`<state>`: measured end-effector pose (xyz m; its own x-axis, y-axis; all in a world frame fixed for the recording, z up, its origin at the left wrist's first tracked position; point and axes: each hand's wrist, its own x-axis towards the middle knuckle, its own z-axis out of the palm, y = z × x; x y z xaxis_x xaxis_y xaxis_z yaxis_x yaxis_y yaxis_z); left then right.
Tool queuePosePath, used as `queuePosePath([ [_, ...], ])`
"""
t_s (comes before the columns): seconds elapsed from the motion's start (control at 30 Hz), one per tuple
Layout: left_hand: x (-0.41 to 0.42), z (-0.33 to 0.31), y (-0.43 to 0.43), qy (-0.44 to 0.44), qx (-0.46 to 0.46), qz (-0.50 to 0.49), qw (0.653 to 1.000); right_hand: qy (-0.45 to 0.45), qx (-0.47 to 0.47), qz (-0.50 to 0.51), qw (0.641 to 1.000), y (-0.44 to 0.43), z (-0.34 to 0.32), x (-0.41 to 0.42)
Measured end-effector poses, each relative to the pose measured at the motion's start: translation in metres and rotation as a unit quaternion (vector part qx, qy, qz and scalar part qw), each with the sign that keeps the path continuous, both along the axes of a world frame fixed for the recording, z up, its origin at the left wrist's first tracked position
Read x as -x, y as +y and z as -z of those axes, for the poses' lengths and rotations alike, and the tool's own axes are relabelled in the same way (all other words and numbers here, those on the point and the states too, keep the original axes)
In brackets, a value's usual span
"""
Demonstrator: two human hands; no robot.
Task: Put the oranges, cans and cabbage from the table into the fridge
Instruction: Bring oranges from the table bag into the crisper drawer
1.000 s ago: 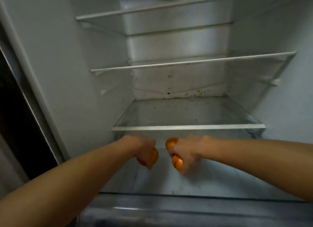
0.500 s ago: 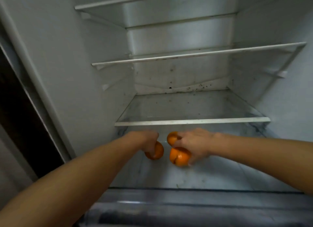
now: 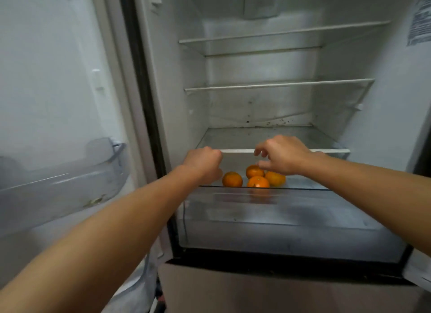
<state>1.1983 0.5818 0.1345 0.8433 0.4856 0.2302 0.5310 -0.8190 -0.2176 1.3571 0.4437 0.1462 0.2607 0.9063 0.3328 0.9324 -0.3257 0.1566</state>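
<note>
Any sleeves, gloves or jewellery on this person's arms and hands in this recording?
Nothing worn is in view. The left hand and right hand have no gloves, and no rings show on the visible fingers. The left forearm and right forearm are bare right to the frame edge: no sleeve, watch, bracelet or marking can be seen.
</note>
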Motion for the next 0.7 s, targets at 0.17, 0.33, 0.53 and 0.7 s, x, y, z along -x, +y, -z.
queuePosePath([
  [0.17, 0.075, 0.002, -0.046, -0.036, -0.063, -0.008, 0.997, -0.041, -0.06, -0.045, 0.996, -0.015, 0.004, 0.041],
  [0.33, 0.142, 0.036, -0.11, -0.07, -0.115, 0.008, 0.991, -0.033, -0.099, -0.101, 0.989, -0.042, 0.024, 0.078],
  [0.53, 0.253, 0.111, -0.187, -0.101, -0.103, -0.086, 0.986, 0.035, -0.054, -0.221, 0.973, -0.084, 0.088, 0.172],
  [0.7, 0.373, 0.161, -0.259, -0.034, -0.034, -0.24, 0.97, 0.057, 0.001, -0.341, 0.938, -0.111, 0.134, 0.281],
])
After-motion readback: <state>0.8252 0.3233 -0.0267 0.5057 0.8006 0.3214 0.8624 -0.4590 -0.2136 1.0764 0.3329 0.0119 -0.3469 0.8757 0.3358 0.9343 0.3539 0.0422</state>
